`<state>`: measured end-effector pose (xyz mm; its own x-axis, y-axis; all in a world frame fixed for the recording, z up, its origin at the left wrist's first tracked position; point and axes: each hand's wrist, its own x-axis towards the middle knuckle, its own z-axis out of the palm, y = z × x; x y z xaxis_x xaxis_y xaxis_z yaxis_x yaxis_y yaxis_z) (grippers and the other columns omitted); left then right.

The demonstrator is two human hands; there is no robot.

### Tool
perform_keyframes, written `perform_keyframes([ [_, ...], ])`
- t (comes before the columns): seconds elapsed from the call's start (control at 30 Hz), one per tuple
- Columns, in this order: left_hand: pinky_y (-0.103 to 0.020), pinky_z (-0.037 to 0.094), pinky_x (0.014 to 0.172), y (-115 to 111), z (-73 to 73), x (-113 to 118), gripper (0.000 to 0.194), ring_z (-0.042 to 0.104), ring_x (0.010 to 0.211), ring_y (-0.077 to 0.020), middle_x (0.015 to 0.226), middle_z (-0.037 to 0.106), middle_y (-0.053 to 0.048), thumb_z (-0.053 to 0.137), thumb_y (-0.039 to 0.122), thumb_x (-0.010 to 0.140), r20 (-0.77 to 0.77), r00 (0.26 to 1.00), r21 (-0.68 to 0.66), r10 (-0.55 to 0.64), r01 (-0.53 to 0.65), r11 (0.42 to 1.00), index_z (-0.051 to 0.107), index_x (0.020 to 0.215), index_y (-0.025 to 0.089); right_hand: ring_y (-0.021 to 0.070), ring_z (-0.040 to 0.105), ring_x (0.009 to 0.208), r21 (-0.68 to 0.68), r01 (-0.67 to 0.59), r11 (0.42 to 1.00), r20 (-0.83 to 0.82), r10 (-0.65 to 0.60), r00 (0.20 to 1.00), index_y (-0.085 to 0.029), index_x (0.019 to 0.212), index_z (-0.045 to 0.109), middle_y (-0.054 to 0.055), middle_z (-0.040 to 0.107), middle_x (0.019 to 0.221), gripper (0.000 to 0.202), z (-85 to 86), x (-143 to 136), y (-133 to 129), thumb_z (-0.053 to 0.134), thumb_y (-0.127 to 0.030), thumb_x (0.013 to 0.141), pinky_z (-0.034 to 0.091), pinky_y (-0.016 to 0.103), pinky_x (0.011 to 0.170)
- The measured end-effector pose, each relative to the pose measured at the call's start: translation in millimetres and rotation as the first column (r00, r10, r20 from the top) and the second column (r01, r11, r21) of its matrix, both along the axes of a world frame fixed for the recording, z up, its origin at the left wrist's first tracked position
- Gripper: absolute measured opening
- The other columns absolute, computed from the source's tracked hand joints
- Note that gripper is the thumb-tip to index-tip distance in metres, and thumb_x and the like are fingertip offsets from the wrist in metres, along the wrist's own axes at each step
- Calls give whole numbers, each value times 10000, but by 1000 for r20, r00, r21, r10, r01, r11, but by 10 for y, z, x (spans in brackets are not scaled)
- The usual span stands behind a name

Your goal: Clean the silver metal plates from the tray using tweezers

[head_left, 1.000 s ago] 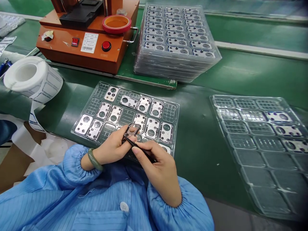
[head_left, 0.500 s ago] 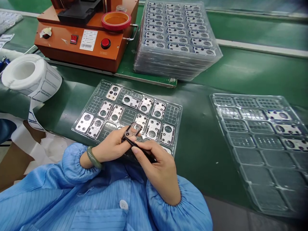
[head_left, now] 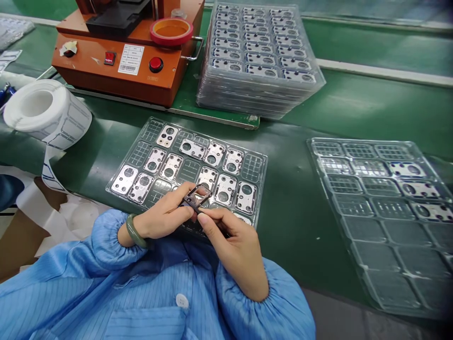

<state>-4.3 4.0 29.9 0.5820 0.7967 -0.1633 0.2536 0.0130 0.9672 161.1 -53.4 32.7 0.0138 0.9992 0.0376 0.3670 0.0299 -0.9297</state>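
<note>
Left hand: fingers pinching small dark-framed plate, tilted. Right hand: fingers closed on dark slender tool, mostly hidden, its end at plate's lower edge. Beneath and toward 12 o'clock: clear tray bearing silver plates, on green tabletop. From held plate: second clear tray, 3 o'clock; tray stack, 1 o'clock; orange machine, 11 o'clock; label roll, 10 o'clock.
</note>
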Motion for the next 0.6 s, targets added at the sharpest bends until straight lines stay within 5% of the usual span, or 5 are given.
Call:
perform_keyframes([
  [0.17, -273, 465, 713, -19, -27, 0, 372, 557, 759, -142, 877, 598, -32, 422, 434, 925, 15, 1000, -20, -15, 15, 1000, 499, 1177, 170, 130, 628, 529, -9, -27, 1000, 27, 28, 999, -196, 818, 686, -6, 703, 642, 156, 29, -10, 6, 580, -294, 877, 495, 226, 489],
  [0.33, -280, 481, 711, -21, -46, 38, 334, 559, 725, -126, 921, 607, -35, 413, 454, 933, 19, 1000, -41, 6, -5, 999, 518, 1086, 176, 110, 550, 424, 1, -38, 999, 157, 37, 987, -205, 833, 605, -62, 551, 471, 179, 12, -32, -25, 486, -295, 932, 436, 211, 434],
  [0.6, -299, 447, 739, 6, 10, 36, 262, 529, 758, -134, 938, 572, -29, 424, 416, 917, -23, 1000, -20, -10, 10, 1000, 463, 1042, 189, 138, 688, 649, 241, -59, 969, 254, -5, 967, -224, 956, 559, 5, 700, 815, 115, -80, -3, -84, 625, -221, 862, 544, 241, 590],
])
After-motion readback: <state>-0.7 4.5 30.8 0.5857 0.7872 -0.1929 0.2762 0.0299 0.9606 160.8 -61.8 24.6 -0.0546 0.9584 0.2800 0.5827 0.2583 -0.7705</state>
